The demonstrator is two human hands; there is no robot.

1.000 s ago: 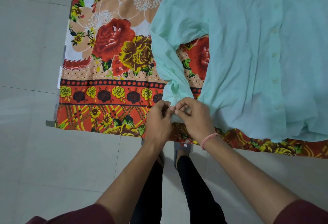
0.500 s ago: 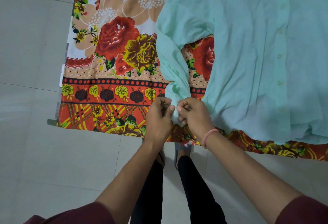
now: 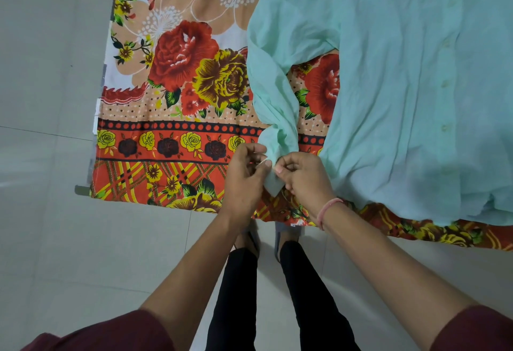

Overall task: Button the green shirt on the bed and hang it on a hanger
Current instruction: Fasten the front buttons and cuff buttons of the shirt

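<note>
Both your hands meet at the near edge of the bed, pinched on the cuff (image 3: pixel 273 184) of the shirt's sleeve (image 3: pixel 274 95). Your left hand (image 3: pixel 244 175) grips the cuff's left side between thumb and fingers; your right hand (image 3: pixel 304 175) grips its right side, knuckles curled, a pink band (image 3: pixel 329 207) on that wrist. The two sets of fingertips nearly touch — only a fold of green cloth shows between them, and a corner of the cuff hangs down below.

Your shirt (image 3: pixel 402 86) lies spread over the right part of the bed, front side up, its hem bunched along the near edge. The row of buttons (image 3: pixel 445 84) runs down the placket towards that edge; whether each is fastened, you cannot tell from here. The sleeve curves from the shoulder down to your hands, twisted and gathered just above the cuff.

Under it is a floral bedsheet (image 3: pixel 177 73) — red and yellow roses, with an orange border draping over the near edge. You stand on pale floor tiles (image 3: pixel 55 239) close to the bed, dark trousers (image 3: pixel 238 295) and sandals (image 3: pixel 277 236) showing between your forearms.
</note>
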